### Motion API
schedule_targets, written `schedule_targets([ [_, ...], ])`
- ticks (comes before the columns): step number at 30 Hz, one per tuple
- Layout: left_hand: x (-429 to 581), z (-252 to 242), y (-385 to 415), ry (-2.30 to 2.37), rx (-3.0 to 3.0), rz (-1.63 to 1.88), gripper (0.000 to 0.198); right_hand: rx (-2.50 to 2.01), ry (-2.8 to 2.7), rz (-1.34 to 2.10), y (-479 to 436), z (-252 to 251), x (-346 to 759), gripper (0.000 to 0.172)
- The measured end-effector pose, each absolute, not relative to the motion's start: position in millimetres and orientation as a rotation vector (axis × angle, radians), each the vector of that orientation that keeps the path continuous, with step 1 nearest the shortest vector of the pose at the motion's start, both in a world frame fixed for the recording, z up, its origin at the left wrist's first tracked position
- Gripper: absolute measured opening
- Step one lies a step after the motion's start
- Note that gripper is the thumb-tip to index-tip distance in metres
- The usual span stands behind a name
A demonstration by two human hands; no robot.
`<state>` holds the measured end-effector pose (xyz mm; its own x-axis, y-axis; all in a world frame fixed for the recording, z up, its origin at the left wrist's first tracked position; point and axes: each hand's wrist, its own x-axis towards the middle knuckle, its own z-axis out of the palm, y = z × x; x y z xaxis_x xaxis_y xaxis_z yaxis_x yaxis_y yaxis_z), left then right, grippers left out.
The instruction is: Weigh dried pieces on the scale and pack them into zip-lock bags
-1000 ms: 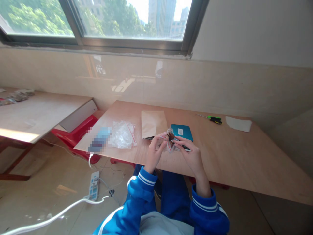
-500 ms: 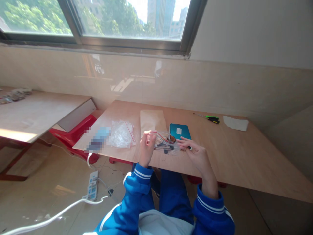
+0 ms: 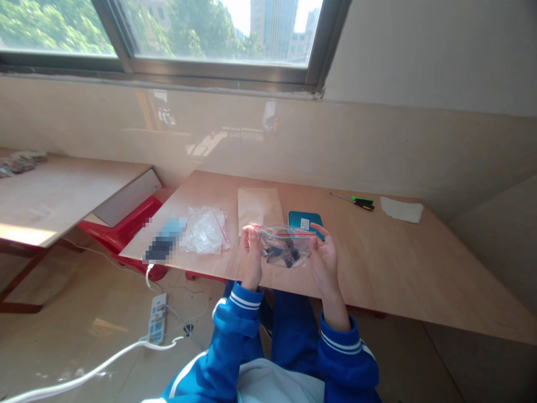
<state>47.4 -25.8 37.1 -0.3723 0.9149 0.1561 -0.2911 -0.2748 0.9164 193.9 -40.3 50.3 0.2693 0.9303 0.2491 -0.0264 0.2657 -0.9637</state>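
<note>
**Two-handed hold on a zip bag (image 3: 286,245) above the bench (image 3: 377,268)**

Head view, looking forward and down. The zip bag is clear plastic with a red-edged seal along its top, and it is raised just above the near edge of the bench, in front of the person's chest. Dark small parts (image 3: 282,255) gather in its lower middle; their exact kind cannot be told through the plastic. The left hand (image 3: 250,257) takes the bag's left end and the right hand (image 3: 325,260) its right end. This spread appears to keep the film taut and the contents in open view, clear of the hands. The left fingers (image 3: 248,238) are close together and pressed on the left end. The right fingers (image 3: 318,230) curl upward, slightly apart, and clamp the right end against the palm side. Both forearms rise from the lap at a steep angle, elbows low, in blue sleeves (image 3: 344,352) with white stripes at the cuffs. Behind the hands, the bench carries a kraft envelope (image 3: 257,207) and a teal box (image 3: 300,221). To the left lie a loose clear bag (image 3: 205,230) and a blurred packet (image 3: 164,240). To the right lie a green-handled screwdriver (image 3: 361,204) and a white sheet (image 3: 401,210).
</note>
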Motion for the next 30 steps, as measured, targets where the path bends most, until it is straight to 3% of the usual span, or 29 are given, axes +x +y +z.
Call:
schedule_targets([
  [6,54.9,37.1,-25.4,1.038,0.834,1.740,0.033,-1.117,-1.136,0.890,-38.5,39.6,194.2,0.031],
  [12,48.5,50.8,-35.3,1.154,1.355,1.607,0.024,-1.165,-1.210,0.756,-45.5,51.8,199.0,0.029],
  [17,41.7,52.9,-35.1,1.346,1.154,1.714,0.031,-1.136,-0.978,0.686,-47.1,49.0,209.3,0.027],
  [30,42.2,47.9,-31.7,1.164,0.975,1.675,0.034,-1.136,-0.981,0.630,-52.1,60.0,210.7,0.026],
])
